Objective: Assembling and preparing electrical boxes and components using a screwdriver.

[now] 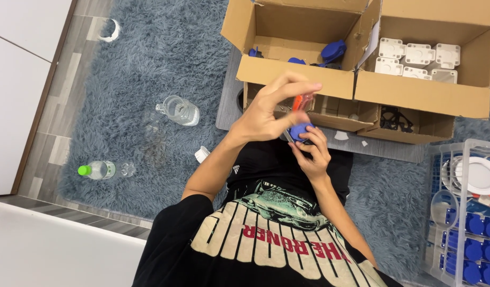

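Cupped under the small blue part (300, 131), my right hand (310, 151) grips it; my left hand (266, 109), fingers curled, pinches an orange-handled tool (300, 101) above.

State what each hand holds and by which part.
Left hand pinches an orange-handled tool by its handle; right hand cups a blue part from underneath with its fingers.

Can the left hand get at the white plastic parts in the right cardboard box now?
Probably not at once: the left hand grips an orange-handled tool, though the white plastic parts lie uncovered in the open cardboard box.
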